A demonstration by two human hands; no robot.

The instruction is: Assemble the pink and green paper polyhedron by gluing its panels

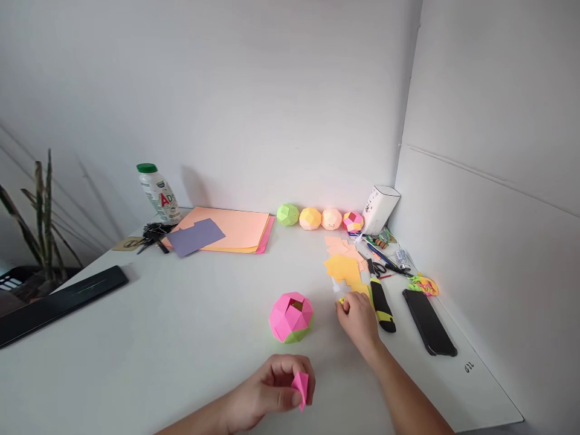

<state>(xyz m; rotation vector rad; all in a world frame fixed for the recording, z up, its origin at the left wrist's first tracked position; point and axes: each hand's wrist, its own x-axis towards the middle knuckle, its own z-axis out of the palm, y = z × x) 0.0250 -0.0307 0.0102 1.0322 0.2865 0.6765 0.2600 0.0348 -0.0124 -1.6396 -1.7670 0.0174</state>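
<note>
My left hand (276,386) is closed at the front of the table, pinching a small folded pink paper piece (301,386) between thumb and fingers. Just beyond it rests a faceted paper ball (284,317), pink above and green below, with an opening near its top. My right hand (360,317) is closed to the right of the ball, at the near edge of the orange paper scraps (343,267). Its fingers are on a small tube with a clear whitish tip (338,288) and a bit of yellow; most of it is hidden by the hand.
A box cutter (383,305), a phone (429,322) and scissors (377,266) lie to the right. Several finished paper balls (310,219) line the wall beside a white box (380,208). Paper sheets (240,226), keys (156,235), a bottle (161,196) and a black bar (67,302) are left.
</note>
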